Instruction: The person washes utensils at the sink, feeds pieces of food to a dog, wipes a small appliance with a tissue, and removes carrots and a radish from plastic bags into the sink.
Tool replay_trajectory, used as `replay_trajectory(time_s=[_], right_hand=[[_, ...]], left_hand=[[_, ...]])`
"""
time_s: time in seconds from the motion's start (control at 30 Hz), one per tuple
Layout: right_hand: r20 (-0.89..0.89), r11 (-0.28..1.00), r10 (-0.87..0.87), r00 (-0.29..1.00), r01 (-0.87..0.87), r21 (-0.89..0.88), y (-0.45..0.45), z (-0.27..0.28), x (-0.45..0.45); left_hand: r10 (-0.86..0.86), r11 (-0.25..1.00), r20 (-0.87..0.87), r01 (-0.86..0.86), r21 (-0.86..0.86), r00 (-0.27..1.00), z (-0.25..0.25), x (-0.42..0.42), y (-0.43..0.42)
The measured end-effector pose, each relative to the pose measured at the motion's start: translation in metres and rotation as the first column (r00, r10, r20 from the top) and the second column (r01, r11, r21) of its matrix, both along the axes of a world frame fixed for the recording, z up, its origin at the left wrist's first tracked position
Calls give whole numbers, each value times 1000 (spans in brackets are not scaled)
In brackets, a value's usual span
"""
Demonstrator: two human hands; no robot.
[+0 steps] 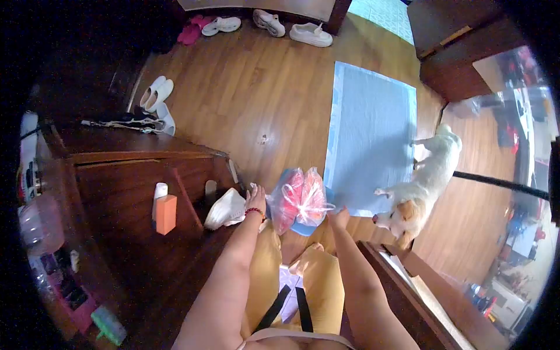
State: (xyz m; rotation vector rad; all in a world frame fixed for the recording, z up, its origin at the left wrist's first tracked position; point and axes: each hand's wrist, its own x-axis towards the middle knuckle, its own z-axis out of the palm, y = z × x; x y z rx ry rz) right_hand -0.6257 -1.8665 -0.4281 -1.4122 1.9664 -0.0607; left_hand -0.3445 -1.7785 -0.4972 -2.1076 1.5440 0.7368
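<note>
Lengthwise forward, tied bag (296, 200), knot (303, 207) up, between left hand (257, 199) and right hand (339, 216), each grip unclear.

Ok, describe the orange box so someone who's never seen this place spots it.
Start at the large dark wooden furniture on the person's left. There, the orange box sits right beside a white-topped bottle. Flat sides and orange colour set it apart from the rounded bottle.

A clear plastic bag (315, 213) — tied with white strips, bulging with pinkish-red contents (293, 192) — is resting over a blue object (304, 230).
</note>
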Motion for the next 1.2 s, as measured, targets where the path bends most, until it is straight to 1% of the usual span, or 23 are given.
replay_trajectory(time_s=[0.03,0.1,0.13,0.17,0.23,0.3,0.33,0.4,0.43,0.47,0.5,0.57,0.63,0.7,0.77,0.8,0.9,0.93,1.03,1.07,1.1,1.17,1.2], right_hand=[[-11,999,-40,999,40,15,-1,-21,-5],[128,964,-122,984,87,250,-8,-46,-16],[186,925,-175,967,97,368,-10,-51,-18],[268,914,-274,923,163,372,-11,-46,-15],[415,868,-456,787,290,403,-6,-31,-8],[608,764,-644,464,347,544,-5,-11,-4],[657,706,-705,266,347,617,-5,3,-2],[690,671,-723,-47,194,716,8,9,-9],[664,658,-720,-202,106,745,13,16,-12],[570,625,-780,260,379,682,7,78,14],[608,662,-747,268,386,642,12,99,24],[689,734,-668,282,402,547,20,139,33],[633,745,-667,393,326,582,25,182,35],[577,750,-648,497,286,596,21,237,42],[516,751,-631,579,293,591,16,301,48],[581,777,-600,549,226,588,15,324,46],[555,830,-362,749,-13,558,17,363,36],[630,841,-198,751,-200,503,16,380,35],[637,733,33,770,-452,508,36,414,49],[685,672,41,727,-527,519,46,418,50],[738,569,186,649,-683,458,55,424,47],[818,291,410,403,-908,302,61,436,47],[762,105,582,282,-956,274,64,436,48]], left_hand=[[-190,982,128,189,17,973,2,1,-3],[-360,906,294,408,-117,885,-31,9,3],[-372,920,244,390,-31,896,-31,10,0],[-380,925,193,376,57,905,-26,12,-7],[-205,967,50,195,163,978,-12,16,-15],[182,957,-109,-151,247,977,12,17,-13],[244,952,-141,-209,224,959,10,16,-6],[405,914,-260,-381,139,877,7,6,6],[278,959,-349,-278,53,895,49,3,-2],[139,984,-420,-174,-45,897,92,0,-9],[367,899,-534,-438,-9,762,102,-15,-7],[412,905,-455,-413,102,789,107,-49,14],[446,895,-379,-397,203,811,128,-80,25],[557,829,-383,-518,210,737,202,-80,34],[635,744,-458,-652,144,623,247,-98,36],[661,693,-490,-712,107,569,266,-98,34],[609,770,-458,-621,146,648,350,-88,31],[616,741,-494,-664,100,614,365,-88,40],[556,733,-521,-678,-60,647,329,-95,75],[563,732,-486,-676,-81,668,341,-97,89],[567,748,-441,-659,-77,695,355,-99,107],[568,778,-356,-626,-62,742,396,-106,138],[575,777,-336,-626,-63,746,422,-114,150]])
